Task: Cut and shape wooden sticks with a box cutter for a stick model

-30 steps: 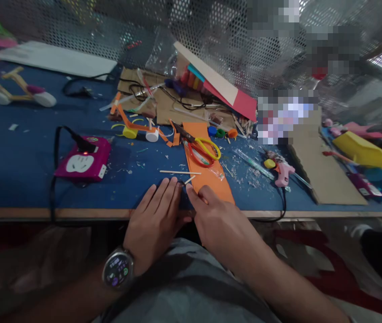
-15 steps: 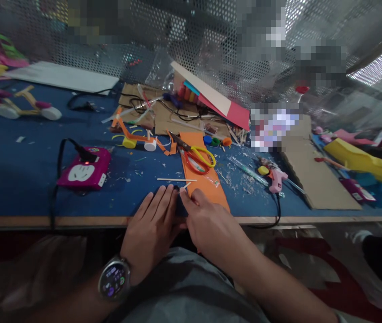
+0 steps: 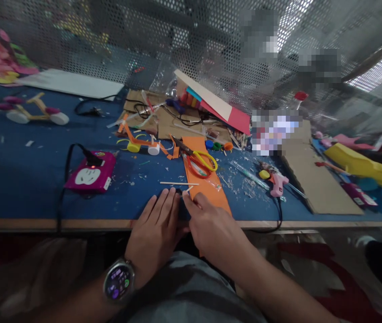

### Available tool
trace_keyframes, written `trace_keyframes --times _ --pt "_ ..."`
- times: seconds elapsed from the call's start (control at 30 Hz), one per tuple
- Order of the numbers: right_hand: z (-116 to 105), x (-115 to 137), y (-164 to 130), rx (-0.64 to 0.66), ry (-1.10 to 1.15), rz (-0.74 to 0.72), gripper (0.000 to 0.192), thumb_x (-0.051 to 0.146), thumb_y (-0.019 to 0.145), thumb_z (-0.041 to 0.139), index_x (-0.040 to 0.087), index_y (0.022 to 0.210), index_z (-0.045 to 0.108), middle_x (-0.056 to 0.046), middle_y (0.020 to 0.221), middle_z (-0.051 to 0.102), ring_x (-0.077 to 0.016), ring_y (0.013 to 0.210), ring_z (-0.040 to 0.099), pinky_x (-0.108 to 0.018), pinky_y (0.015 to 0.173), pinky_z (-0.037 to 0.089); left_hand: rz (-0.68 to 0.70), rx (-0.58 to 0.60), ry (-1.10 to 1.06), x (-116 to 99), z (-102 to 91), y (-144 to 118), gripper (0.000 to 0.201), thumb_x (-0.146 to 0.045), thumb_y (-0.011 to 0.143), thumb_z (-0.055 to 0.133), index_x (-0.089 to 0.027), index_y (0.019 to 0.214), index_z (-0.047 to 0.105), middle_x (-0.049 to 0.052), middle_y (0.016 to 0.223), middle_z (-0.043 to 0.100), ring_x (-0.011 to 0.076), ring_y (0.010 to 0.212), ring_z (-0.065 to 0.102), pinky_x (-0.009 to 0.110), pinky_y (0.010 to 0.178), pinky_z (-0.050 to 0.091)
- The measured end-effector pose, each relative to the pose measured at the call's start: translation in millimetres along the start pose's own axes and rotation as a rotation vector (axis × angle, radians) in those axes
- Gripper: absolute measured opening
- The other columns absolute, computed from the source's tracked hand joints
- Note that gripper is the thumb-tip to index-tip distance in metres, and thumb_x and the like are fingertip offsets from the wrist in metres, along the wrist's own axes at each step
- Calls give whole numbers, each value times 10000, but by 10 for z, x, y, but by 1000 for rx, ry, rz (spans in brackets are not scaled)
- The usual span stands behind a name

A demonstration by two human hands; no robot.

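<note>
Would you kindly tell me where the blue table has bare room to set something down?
The blue table is barest between the boxy magenta power socket, the white-wheeled toy bike and the wooden front edge; a smaller patch separates socket and left hand. It is crowded around the yellow-handled scissors and brown cardboard pieces.

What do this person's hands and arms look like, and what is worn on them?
The left hand and right hand are gloveless, the forearms bare. On the left wrist sits a round watch with a silvery rim; its dark screen shows purple and green marks.
</note>
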State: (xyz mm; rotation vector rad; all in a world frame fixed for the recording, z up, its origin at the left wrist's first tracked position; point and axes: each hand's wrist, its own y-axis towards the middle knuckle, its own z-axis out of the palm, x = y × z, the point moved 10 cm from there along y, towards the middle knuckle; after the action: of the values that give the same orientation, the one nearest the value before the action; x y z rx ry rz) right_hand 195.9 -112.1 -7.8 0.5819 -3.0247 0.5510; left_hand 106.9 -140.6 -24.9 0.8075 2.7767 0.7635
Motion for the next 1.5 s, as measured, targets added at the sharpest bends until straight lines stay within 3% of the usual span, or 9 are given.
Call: trace_keyframes --times 0.3,0.43,0.67,0.77,0.87,1.07,1.2,1.5 --pt "136 -35 -182 57 4 7 742 74 1038 432 139 1757 262 -221 1525 574 -238 975 766 -424 913 681 10 0 23 -38 -26 26 642 -466 1123 493 25 1523 600 252 1615 588 389 1468 610 520 1274 369" --pt "171 -60 -212 69 -8 -3 761 70 1024 428 136 1760 245 -216 1465 595 -240 924 762 -431 846 696 1 10 0 -13 -32 37 623 -451 1119 499 10 1525 602 238 1611 596 383 1458 623 507 1269 374" --pt "185 -79 -264 -43 -29 -39 761 26 971 466 130 1715 349 -219 1480 602 -232 1001 738 -407 894 690 2 26 9 -18 -25 34 629 -463 1128 476 15 1514 613 220 1619 588 372 1469 617 501 1259 394" --pt "203 -95 -278 -29 -29 -29 742 37 994 452 122 1722 337 -221 1478 606 -254 1049 739 -427 902 694 5 30 20 -30 -25 31 642 -465 1125 486 19 1532 596 224 1624 581 376 1471 615 511 1255 408" --pt "201 -98 -279 -4 -6 -29 703 57 1026 419 113 1723 341 -222 1478 611 -257 1022 749 -441 897 699 1 34 16 -31 -25 33 656 -475 1117 504 19 1541 590 225 1628 579 377 1478 608 515 1252 421" --pt "116 -147 -317 -99 82 -45 661 94 1027 420 120 1688 418 -208 1366 662 -257 964 767 -405 777 713 -11 35 3 -22 -29 35 668 -497 1121 492 10 1545 589 218 1631 577 372 1480 607 501 1266 402" --pt "119 -177 -383 -128 110 -57 667 80 1004 393 118 1668 450 -203 1344 676 -237 909 758 -406 802 714 -10 44 8 -26 -23 28 673 -484 1120 497 20 1562 567 223 1639 566 377 1486 600 512 1261 408" --pt "177 -109 -347 -81 18 -36 698 88 1012 423 94 1708 390 -219 1395 641 -266 985 760 -420 821 710 -6 29 -13 -26 -35 40 628 -497 1125 492 -36 1530 625 182 1632 588 358 1474 614 494 1269 392"
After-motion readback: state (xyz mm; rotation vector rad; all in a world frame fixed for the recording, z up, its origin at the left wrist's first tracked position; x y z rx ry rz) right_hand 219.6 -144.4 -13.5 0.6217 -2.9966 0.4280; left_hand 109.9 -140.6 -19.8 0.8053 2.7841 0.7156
